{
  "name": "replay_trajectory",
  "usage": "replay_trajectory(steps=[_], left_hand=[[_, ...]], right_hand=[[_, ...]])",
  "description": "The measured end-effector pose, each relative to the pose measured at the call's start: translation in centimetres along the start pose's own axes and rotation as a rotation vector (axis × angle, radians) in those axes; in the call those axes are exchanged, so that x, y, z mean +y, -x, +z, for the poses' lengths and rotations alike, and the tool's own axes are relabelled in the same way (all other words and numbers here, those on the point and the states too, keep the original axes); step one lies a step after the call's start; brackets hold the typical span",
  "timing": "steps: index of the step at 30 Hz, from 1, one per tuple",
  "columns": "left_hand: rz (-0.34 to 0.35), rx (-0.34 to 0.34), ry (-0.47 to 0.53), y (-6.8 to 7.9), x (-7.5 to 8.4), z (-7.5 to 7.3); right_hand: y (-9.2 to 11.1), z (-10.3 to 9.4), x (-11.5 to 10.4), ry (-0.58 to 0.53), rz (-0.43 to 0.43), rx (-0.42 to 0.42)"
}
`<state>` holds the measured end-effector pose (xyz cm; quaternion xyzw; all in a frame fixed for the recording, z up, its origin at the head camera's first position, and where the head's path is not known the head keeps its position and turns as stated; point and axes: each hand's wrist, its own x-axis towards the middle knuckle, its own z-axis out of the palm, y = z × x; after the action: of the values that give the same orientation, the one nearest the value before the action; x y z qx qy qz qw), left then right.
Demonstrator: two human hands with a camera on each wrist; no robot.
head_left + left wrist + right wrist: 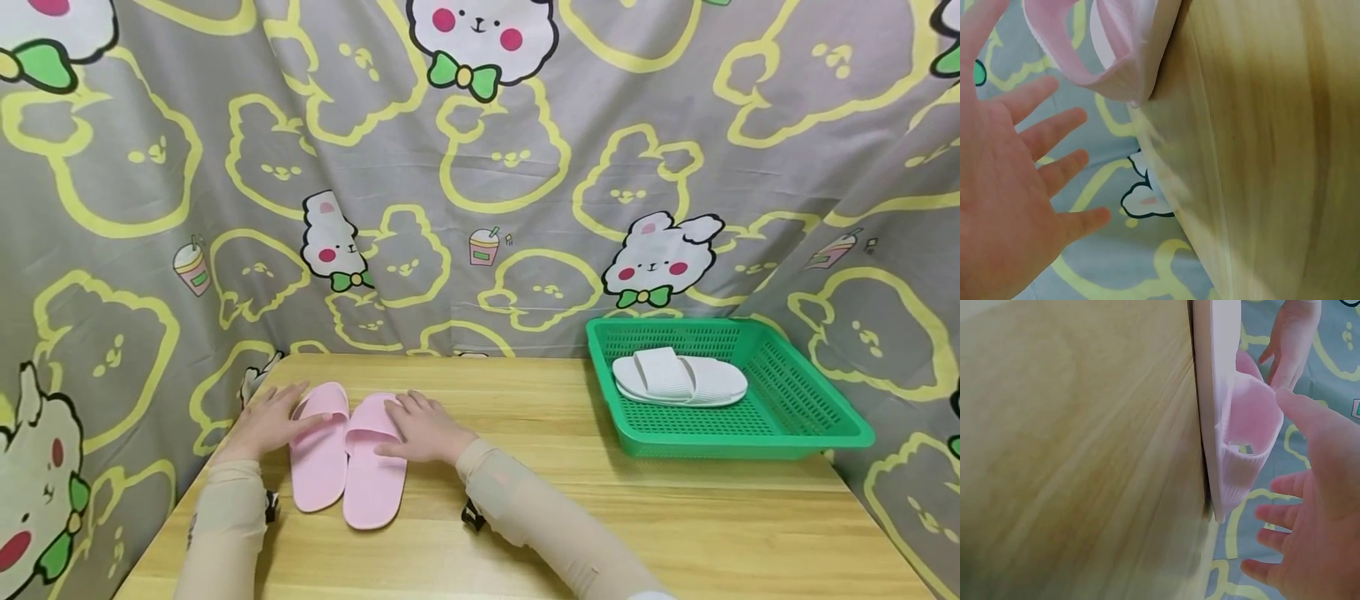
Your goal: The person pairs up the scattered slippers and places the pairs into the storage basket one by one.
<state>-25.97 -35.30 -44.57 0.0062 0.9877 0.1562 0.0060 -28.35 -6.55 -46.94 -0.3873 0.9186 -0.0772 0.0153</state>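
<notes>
Two pink slippers lie side by side on the wooden table, toes toward the back, the left slipper slightly farther back than the right slipper. My left hand is at the outer side of the left slipper, its thumb reaching across the strap. Fingers spread, that left hand shows beside a pink strap in the left wrist view. Over the right slipper's outer edge is my right hand. From the right wrist, the right hand has extended fingers, with its thumb at the pink strap.
A green perforated basket stands at the table's back right, with white slippers lying in it. Behind and at both sides hangs a grey curtain printed with cartoon animals. The wooden table ends at this curtain.
</notes>
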Motion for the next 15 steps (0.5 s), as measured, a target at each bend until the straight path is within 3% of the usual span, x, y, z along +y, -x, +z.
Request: replay_trajectory(steps=[15], left_hand=[[-0.045,-0.104,0.001,-1.3,0.4,0.8]], right_hand=[[-1.8,1.2,0.0,0.001,0.055,-0.041]])
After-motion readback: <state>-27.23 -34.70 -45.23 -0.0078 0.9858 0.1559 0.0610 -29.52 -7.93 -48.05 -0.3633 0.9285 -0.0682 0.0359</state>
